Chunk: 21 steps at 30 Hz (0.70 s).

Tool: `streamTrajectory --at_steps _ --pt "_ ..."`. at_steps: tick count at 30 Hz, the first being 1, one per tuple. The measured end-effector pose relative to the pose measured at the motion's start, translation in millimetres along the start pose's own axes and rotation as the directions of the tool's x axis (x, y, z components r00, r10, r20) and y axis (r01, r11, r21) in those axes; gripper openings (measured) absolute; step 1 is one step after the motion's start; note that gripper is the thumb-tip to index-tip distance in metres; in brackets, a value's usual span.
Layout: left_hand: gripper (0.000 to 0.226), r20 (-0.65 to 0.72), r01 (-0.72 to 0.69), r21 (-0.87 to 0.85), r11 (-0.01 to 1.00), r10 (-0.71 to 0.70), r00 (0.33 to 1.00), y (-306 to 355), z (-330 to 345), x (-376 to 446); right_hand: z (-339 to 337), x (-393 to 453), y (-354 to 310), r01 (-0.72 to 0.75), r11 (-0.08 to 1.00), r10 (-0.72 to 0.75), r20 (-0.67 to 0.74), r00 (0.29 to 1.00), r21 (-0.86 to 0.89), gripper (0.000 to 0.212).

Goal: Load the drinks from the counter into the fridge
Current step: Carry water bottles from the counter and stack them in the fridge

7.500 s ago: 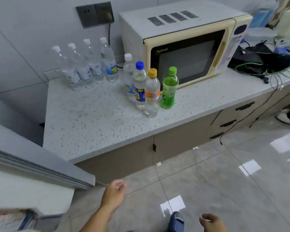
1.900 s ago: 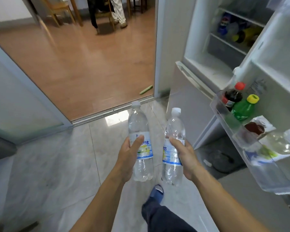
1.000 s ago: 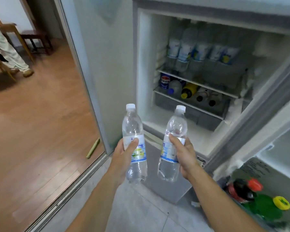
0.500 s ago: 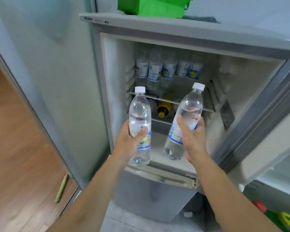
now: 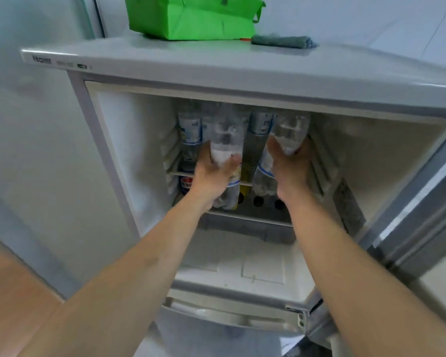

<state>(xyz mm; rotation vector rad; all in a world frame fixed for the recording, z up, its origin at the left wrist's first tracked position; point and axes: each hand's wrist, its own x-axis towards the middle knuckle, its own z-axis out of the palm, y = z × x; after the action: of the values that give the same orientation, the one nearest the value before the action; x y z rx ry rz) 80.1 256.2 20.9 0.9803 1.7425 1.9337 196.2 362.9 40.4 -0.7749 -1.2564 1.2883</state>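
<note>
Both my arms reach into the open fridge (image 5: 242,81). My left hand (image 5: 211,173) grips a clear water bottle (image 5: 227,135) around its middle, held in front of the upper shelf (image 5: 177,173). My right hand (image 5: 291,166) grips a second clear water bottle (image 5: 289,132), tilted with its top leaning right. The tops of both bottles are hidden under the fridge's top edge. Several water bottles (image 5: 189,127) with blue labels stand at the back of that shelf.
Below the upper shelf lie a blue can (image 5: 186,182) and dark bottles (image 5: 258,200). The white fridge floor (image 5: 242,266) lies beneath. A green bag (image 5: 191,16) and a grey cloth (image 5: 281,41) sit on top of the fridge. The open door (image 5: 422,202) stands at the right.
Both hands have moved forward and up into the fridge, carrying the two bottles from in front of the opening to the upper shelf level. The view has come closer.
</note>
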Motion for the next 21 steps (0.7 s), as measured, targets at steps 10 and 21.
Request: streamTrajectory --at_steps 10,21 --pt "0.063 0.024 -0.123 0.093 0.988 0.121 0.992 -12 26 71 22 58 25 0.02 0.989 -0.016 0.03 0.999 -0.144 0.064" --pt "0.089 -0.04 -0.235 0.437 0.868 0.279 0.959 -35 28 69 27 82 44 0.059 0.955 -0.028 0.111 0.993 -0.29 0.074"
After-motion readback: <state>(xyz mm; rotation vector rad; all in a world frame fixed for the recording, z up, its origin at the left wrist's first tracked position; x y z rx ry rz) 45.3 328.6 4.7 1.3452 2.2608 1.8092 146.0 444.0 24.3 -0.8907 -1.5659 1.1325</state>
